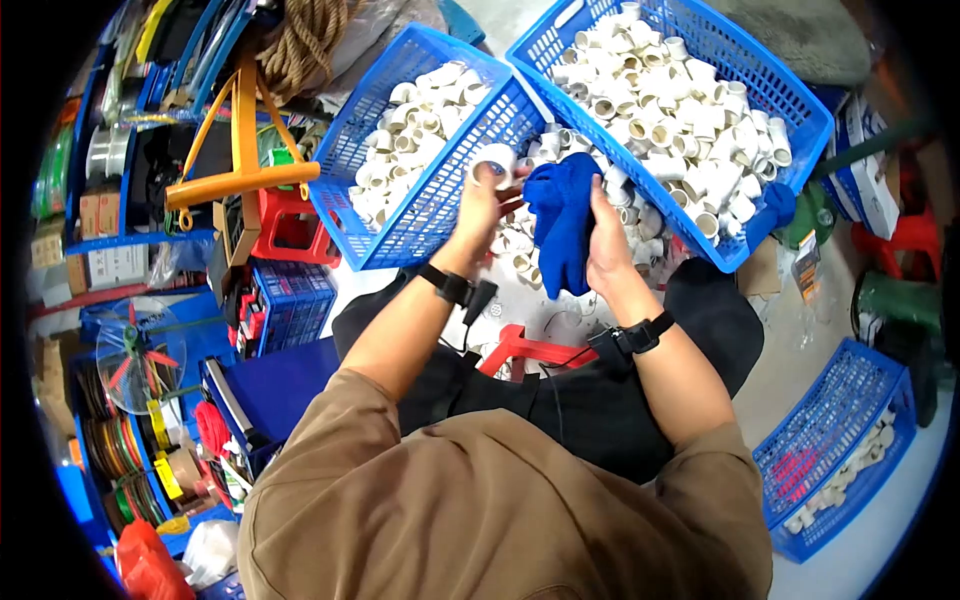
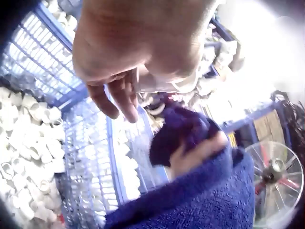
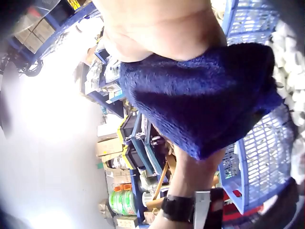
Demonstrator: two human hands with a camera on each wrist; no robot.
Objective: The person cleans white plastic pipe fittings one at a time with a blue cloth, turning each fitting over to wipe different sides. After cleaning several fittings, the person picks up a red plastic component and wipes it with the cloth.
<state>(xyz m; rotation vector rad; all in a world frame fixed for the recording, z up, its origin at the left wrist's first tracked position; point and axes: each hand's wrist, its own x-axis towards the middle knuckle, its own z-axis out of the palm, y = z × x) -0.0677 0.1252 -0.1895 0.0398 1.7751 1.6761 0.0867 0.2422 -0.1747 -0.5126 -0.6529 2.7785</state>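
Observation:
My left hand (image 1: 478, 218) grips a white plastic pipe fitting (image 1: 494, 158) between thumb and fingers, up near the rim of the smaller crate. Much of the fitting is hidden behind the palm in the left wrist view. In my right hand (image 1: 607, 243) is a bunched blue towel (image 1: 562, 225), its folds hanging below the fingers. The towel (image 3: 200, 95) covers most of that hand's fingers in the right wrist view. Fitting and towel are side by side, over a heap of loose white fittings (image 1: 515, 245) between my knees.
A blue crate (image 1: 440, 175) of white fittings stands ahead on the left, a larger blue crate (image 1: 655, 185) of them ahead on the right. Another blue crate (image 1: 830, 430) is at the lower right. A yellow metal frame (image 1: 245, 180) and a fan (image 1: 140, 355) are on the left.

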